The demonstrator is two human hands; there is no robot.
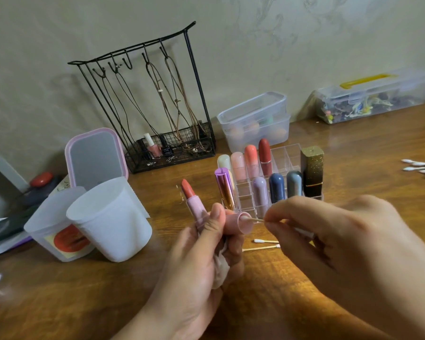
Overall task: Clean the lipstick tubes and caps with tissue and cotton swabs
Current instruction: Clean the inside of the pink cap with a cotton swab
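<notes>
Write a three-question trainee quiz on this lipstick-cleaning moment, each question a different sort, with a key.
1. True or false: the right hand pinches a cotton swab whose tip is in the mouth of the pink cap.
2. Besides the cap, the left hand holds: A) a nail polish bottle B) the open pink lipstick and a tissue C) the small mirror.
3. Fill in: two loose cotton swabs lie on the wooden ____ below the cap.

Key: 1 true; 2 B; 3 table.
</notes>
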